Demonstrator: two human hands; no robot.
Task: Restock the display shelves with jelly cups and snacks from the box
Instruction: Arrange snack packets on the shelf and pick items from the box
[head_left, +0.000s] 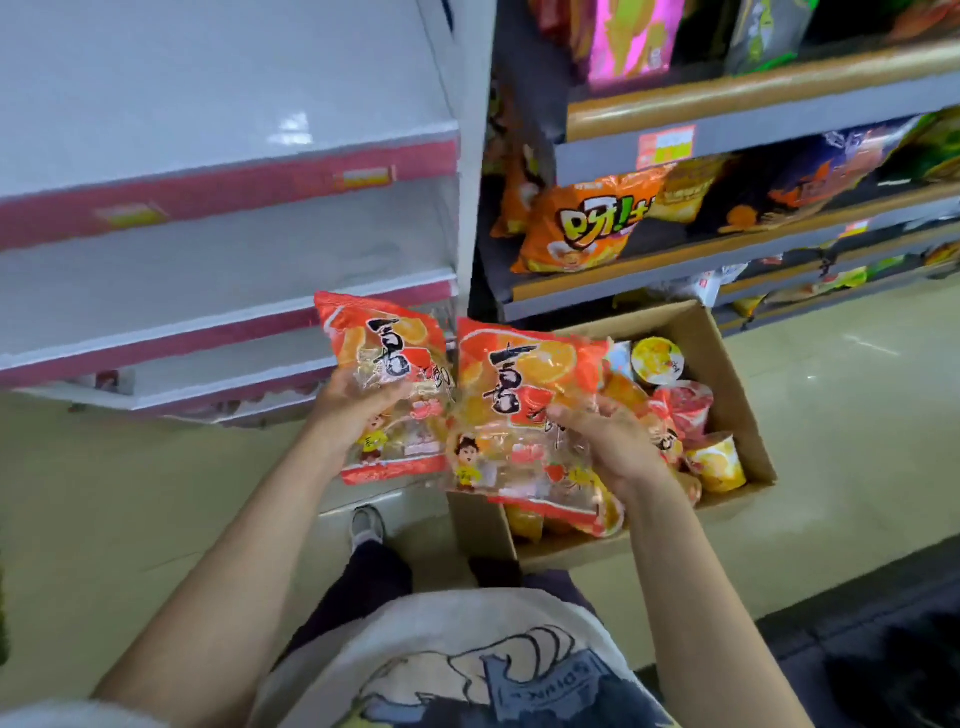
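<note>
Shop aisle, 2 orange-red jelly bags (387, 384), clear bottoms, cartoon figure

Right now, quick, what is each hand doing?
Left hand: fingers curled round the left orange jelly bag.
Right hand: fingers curled round the right orange jelly bag, above the cardboard box.

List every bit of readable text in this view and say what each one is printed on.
"呀!土": the orange snack bag on the right-hand shelf.
"SDINK", upside down and partly blurred: the person's shirt print.
Large black brush characters on the two jelly bags, in the left hand and the right hand: too stylised to read.
Price tags on the shelf edges: too blurred.
Jelly cup lids in the box: too small.
</note>
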